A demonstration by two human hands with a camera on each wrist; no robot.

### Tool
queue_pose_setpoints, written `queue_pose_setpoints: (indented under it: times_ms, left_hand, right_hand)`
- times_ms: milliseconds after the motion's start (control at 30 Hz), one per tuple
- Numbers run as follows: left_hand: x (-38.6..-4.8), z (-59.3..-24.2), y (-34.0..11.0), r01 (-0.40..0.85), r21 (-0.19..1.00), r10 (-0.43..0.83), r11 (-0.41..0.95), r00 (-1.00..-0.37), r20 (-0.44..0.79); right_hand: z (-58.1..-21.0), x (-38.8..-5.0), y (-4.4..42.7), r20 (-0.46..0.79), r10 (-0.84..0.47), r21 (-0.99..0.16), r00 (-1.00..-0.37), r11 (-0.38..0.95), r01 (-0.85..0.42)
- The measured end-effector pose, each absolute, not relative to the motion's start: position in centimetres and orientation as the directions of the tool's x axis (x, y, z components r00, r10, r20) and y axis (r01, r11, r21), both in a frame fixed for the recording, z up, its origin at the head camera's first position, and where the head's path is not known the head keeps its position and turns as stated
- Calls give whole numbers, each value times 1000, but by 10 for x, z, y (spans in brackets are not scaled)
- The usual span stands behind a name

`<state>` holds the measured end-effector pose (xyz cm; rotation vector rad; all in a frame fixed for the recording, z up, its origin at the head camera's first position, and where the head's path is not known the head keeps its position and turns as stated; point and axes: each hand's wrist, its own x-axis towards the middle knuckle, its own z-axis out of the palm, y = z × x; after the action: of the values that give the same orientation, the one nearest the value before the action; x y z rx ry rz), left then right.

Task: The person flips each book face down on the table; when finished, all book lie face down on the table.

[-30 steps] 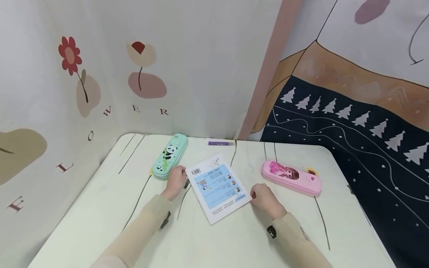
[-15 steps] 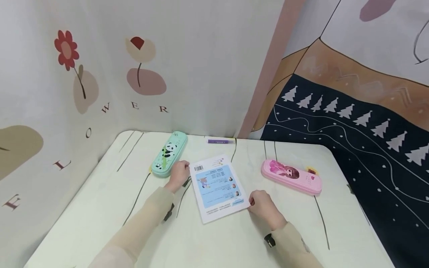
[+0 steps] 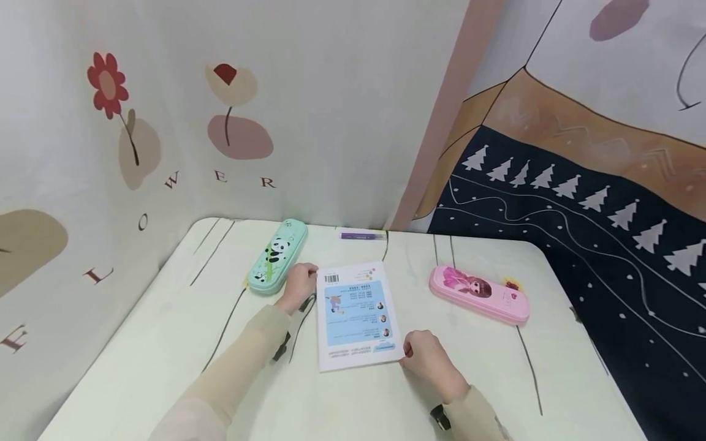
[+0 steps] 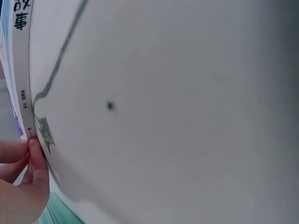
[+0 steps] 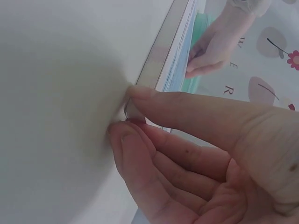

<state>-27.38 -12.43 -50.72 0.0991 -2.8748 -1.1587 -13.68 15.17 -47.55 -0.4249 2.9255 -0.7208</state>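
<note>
A thin book (image 3: 358,315) with a white cover and a blue text panel lies on the table, its lower edge nearly level. At its upper left corner, my left hand (image 3: 298,288) pinches it between thumb and fingers. The left wrist view shows the book's spine (image 4: 22,79) above that hand (image 4: 21,186). My right hand (image 3: 432,362) holds the lower right corner. Close up in the right wrist view, its thumb and forefinger grip the book's corner (image 5: 156,65). A green panda pencil case (image 3: 277,257) lies just left of my left hand.
Beyond my right hand lies a pink pencil case (image 3: 480,294) with a doll picture. A purple pen (image 3: 361,236) rests near the back edge of the white table (image 3: 220,380). Patterned curtains (image 3: 342,122) hang behind and beside the table.
The book has turned clockwise, so its lower edge is now almost level. My right hand has come nearer to me and slightly left with its corner; my left hand has shifted slightly right.
</note>
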Motion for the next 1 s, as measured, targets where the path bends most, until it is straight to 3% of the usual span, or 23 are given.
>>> queue_pose_setpoints:
  times_ms: [233, 1000]
  left_hand:
    - [-273, -512, -125, -55, 721, -57, 691, -998, -22]
    - [-283, -515, -118, 65, 698, 32, 713, -998, 60]
  right_hand:
    - [-476, -128, 148, -36, -314, -480, -949, 838, -259]
    - [-477, -119, 140, -72, -241, -436, -968, 880, -187]
